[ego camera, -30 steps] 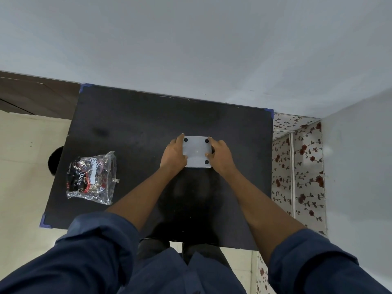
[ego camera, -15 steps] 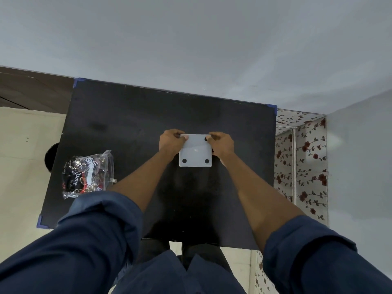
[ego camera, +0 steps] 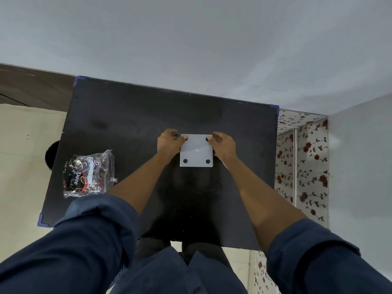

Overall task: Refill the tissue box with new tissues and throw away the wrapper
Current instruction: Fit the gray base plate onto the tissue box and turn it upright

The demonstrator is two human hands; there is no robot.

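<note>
A white tissue box (ego camera: 196,150) sits near the middle of a black table (ego camera: 131,124), turned so that a flat white face with black round feet at its corners points up; two of the feet show clearly on the near edge, and the far two are partly covered by fingers. The left hand (ego camera: 169,141) grips the box at its far left corner, thumb on the top face and fingers curled around the side. The right hand (ego camera: 224,145) holds the far right corner the same way, so both hands are closed on the box. Well apart from it, near the table's left edge, lies a clear plastic tissue pack (ego camera: 88,174) with crinkled, shiny wrapping, unopened as far as can be seen. Its print is black, red and white, and the word "Dove" can be read on it in white script; other small writing is too blurred to make out. Dark blue sleeves (ego camera: 91,240) are rolled up above both forearms. Blue tape (ego camera: 274,108) marks the table's corners. A floral sheet (ego camera: 301,166) hangs to the right of the table.
</note>
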